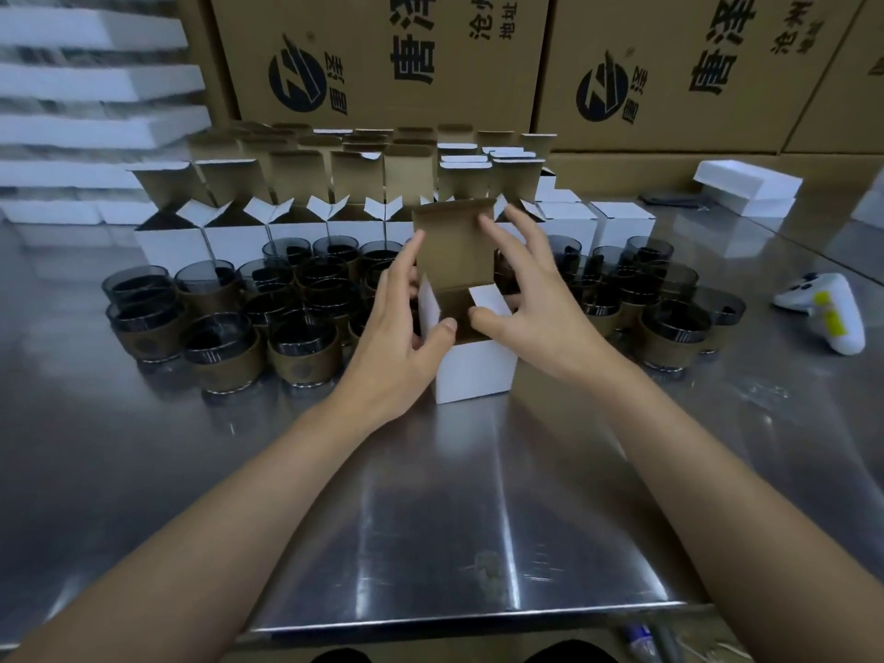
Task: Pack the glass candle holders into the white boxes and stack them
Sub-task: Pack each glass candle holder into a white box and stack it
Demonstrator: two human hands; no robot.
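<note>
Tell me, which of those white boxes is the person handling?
The white box standing alone in front of the glass candle holders. The left hand and right hand are on its flaps; the other boxes stand untouched in rows behind.

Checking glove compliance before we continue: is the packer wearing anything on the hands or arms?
No gloves: the left hand and right hand are bare. The left forearm and right forearm are uncovered, no sleeve in view. No watch, ring or wristband shows.
</note>
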